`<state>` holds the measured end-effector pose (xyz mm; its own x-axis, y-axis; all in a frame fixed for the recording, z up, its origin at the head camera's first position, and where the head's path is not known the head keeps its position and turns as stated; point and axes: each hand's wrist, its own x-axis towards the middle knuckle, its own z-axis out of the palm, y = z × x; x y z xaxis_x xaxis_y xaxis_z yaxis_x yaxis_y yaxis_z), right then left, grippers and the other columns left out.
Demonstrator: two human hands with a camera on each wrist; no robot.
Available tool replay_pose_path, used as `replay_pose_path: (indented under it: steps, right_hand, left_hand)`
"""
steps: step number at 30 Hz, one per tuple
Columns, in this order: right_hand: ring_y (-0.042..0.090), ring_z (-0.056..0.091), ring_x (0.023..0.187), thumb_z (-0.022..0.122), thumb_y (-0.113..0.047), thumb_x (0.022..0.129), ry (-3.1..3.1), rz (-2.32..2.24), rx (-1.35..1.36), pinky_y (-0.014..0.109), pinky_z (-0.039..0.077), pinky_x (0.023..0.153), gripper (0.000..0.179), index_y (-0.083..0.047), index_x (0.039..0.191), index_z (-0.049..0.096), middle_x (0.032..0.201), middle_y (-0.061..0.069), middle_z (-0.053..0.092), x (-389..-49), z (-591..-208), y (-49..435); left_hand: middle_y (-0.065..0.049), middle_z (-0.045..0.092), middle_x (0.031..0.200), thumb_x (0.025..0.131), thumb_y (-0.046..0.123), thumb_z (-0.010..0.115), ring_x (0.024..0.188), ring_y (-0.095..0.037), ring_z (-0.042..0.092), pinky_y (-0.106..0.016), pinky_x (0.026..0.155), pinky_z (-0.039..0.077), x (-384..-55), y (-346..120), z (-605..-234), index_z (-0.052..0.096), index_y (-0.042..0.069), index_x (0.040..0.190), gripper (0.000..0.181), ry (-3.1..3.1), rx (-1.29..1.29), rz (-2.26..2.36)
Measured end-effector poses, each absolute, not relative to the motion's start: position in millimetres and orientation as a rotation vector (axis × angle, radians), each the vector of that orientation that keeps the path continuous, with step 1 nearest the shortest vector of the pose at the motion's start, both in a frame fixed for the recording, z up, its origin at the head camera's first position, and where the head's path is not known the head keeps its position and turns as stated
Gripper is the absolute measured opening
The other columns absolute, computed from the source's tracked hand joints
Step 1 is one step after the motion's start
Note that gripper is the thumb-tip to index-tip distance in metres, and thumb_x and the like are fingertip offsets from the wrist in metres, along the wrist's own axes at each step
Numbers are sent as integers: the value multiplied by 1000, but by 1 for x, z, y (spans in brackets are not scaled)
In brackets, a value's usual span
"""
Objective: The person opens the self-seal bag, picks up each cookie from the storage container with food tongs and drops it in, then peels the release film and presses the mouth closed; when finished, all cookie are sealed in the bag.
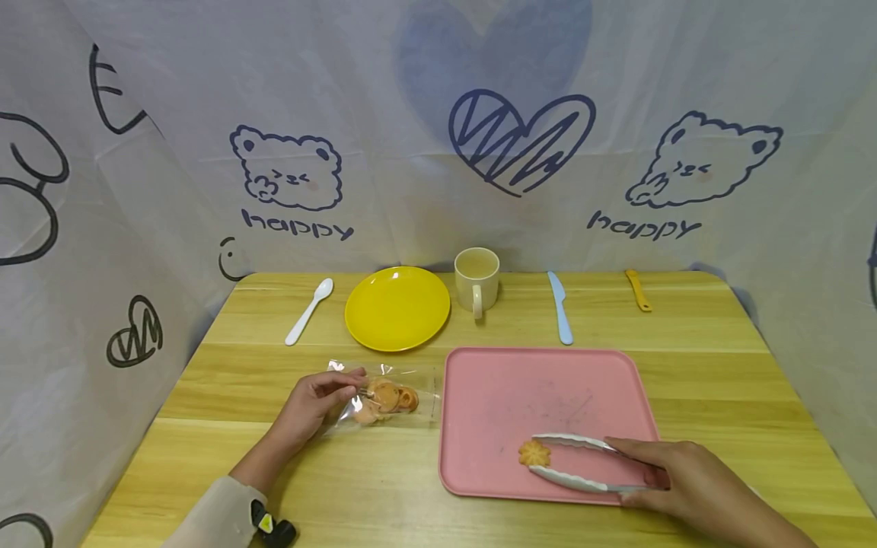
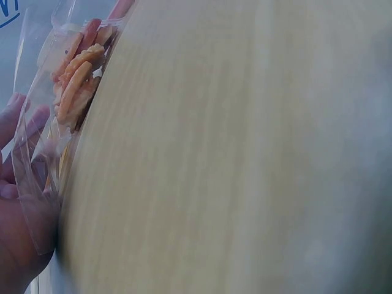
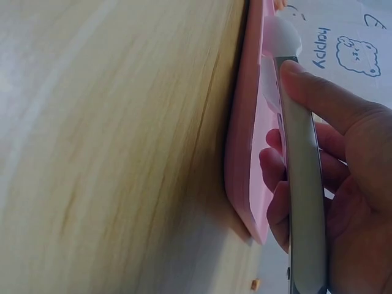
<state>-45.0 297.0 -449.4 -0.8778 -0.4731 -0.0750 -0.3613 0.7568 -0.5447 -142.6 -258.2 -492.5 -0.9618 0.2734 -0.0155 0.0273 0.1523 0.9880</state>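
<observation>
My left hand (image 1: 317, 402) pinches the edge of a clear plastic bag (image 1: 426, 396) lying on the table. Several round cookies (image 1: 387, 396) are inside the bag; the left wrist view shows the cookies (image 2: 79, 73) bunched up in the clear film. In my right hand (image 1: 685, 476) I hold a pair of tongs (image 1: 575, 479) by its metal arms, with the thumb along one arm (image 3: 300, 153). The pale tips of the tongs stand apart on either side of a flower-shaped cookie (image 1: 534, 454), which lies on a pink tray (image 1: 548, 373).
Along the back of the table (image 1: 384, 487) are a white spoon (image 1: 310, 312), a yellow plate (image 1: 397, 308), a cream mug (image 1: 476, 280), a light blue knife (image 1: 560, 308) and a small yellow utensil (image 1: 638, 291). A printed cloth (image 1: 411, 152) hangs behind and at both sides.
</observation>
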Motion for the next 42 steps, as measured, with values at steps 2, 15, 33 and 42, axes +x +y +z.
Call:
replay_pose_path:
  steps: [2, 15, 33, 42]
  right_hand:
    - [-1, 48, 80, 75, -60, 86, 2742, -781, -653, 19, 39, 66, 66, -28, 142, 64, 107, -15, 71, -46, -449, 297]
    - [-1, 55, 90, 76, -62, 84, 2728, -819, -582, 19, 48, 74, 66, -31, 141, 65, 124, -6, 72, -56, -444, 289]
    - [8, 65, 114, 83, -50, 84, 2799, -865, -758, 28, 58, 87, 62, -26, 139, 67, 130, -6, 71, -89, -451, 257]
    - [2, 58, 86, 87, -41, 83, 2750, -894, -785, 22, 48, 72, 64, -22, 141, 66, 112, -6, 76, -114, -448, 221]
  left_hand:
    - [-10, 74, 124, 100, 9, 68, 131, -7, 58, -17, 107, 46, -143, -258, -493, 70, -11, 117, 26, 2228, 298, 1910]
    - [-16, 73, 125, 100, 8, 68, 131, -7, 58, -17, 107, 46, -142, -257, -492, 70, -12, 116, 27, 2219, 298, 1917]
    - [-10, 74, 123, 100, 8, 68, 131, -6, 59, -17, 107, 46, -142, -258, -494, 70, -12, 117, 26, 2217, 316, 1920]
    - [-10, 75, 123, 99, 8, 68, 130, -5, 59, -17, 107, 46, -143, -258, -492, 70, -12, 117, 26, 2215, 297, 1917]
